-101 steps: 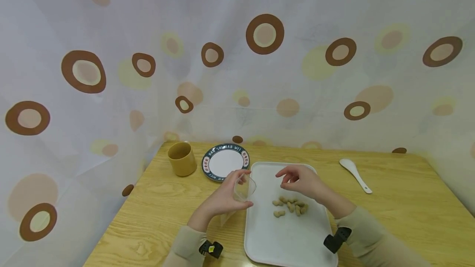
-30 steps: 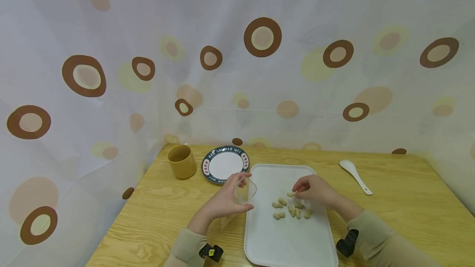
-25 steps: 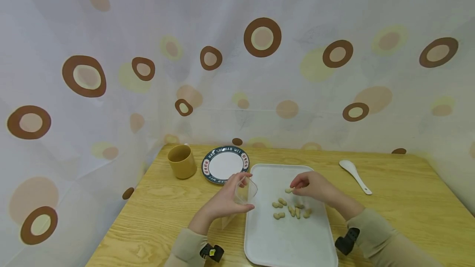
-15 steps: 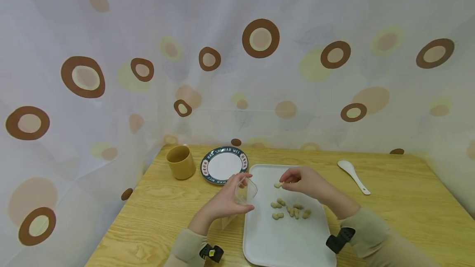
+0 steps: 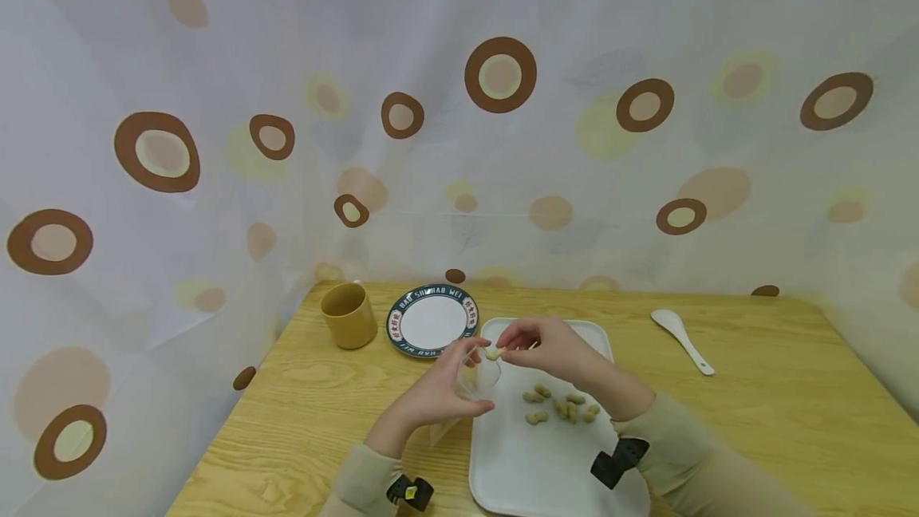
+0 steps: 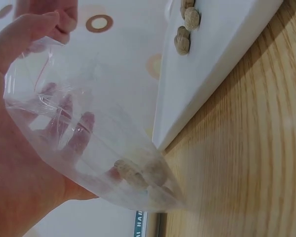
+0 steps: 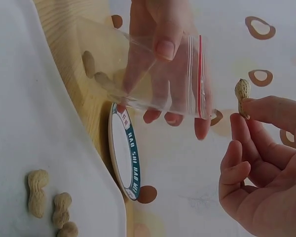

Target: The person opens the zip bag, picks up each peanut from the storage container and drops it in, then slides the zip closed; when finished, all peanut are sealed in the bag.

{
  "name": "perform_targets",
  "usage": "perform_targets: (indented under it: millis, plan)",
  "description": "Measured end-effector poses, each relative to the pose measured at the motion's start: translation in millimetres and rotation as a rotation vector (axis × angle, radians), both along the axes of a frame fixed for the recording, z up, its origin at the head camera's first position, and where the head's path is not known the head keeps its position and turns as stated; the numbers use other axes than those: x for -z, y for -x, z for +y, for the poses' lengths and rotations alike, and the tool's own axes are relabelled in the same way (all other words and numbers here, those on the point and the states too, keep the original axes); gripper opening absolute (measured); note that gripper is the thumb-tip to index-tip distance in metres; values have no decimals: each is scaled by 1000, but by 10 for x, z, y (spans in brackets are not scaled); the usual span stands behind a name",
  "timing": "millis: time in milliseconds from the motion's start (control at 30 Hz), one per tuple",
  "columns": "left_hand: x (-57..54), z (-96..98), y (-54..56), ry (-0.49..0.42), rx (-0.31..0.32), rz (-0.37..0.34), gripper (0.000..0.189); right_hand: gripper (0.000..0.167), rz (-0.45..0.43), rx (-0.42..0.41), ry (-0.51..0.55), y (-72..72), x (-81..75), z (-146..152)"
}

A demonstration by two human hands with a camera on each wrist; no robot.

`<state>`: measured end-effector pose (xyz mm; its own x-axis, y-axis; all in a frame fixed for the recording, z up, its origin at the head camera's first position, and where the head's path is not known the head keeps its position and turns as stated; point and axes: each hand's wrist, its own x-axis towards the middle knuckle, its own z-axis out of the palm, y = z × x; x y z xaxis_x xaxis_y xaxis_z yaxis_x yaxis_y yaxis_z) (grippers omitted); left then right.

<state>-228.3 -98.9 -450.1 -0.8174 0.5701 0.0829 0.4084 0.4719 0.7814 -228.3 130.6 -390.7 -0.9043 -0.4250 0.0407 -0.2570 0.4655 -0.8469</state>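
My left hand [image 5: 434, 393] holds a clear zip-lock bag [image 6: 108, 133] with its mouth spread apart. At the bottom of the bag lie some peanuts [image 6: 130, 174], blurred through the plastic. Between the thumb and fingertips of my right hand [image 5: 553, 349] is a single peanut [image 7: 242, 91], just outside the bag's mouth with a small gap in the right wrist view. Several more peanuts [image 5: 536, 418] are scattered on a white tray [image 5: 553, 473] below my right hand.
Behind my left hand a dark-rimmed plate [image 5: 433, 321] lies on the wooden table [image 5: 301, 421]. A mustard-yellow cup [image 5: 349, 317] stands left of it. To the right of the tray is a white spoon [image 5: 682, 339]. A dotted curtain [image 5: 431, 142] hangs at the back.
My right hand has picked a peanut off the tray and carried it left, up to the bag's mouth. The left hand has stayed almost still with the bag.
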Motion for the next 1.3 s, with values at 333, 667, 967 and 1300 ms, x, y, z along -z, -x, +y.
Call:
perform_targets:
  millis: [333, 667, 967, 1300]
  plan:
    - [-20, -8, -40, -9, -4, -33, 90, 12, 11, -26, -1, 5, 4, -157]
    - [-23, -27, -34, -11, -14, -16, 82, 18, 37, 6, -32, -13, 67, 38]
    - [-4, -60, -34, -20, -31, -35, 82, 20, 15, 29, -28, 4, 199, 276]
    - [12, -41, -5, -34, 1, -11, 82, 22, -13, 55, -56, 22, 340, 520]
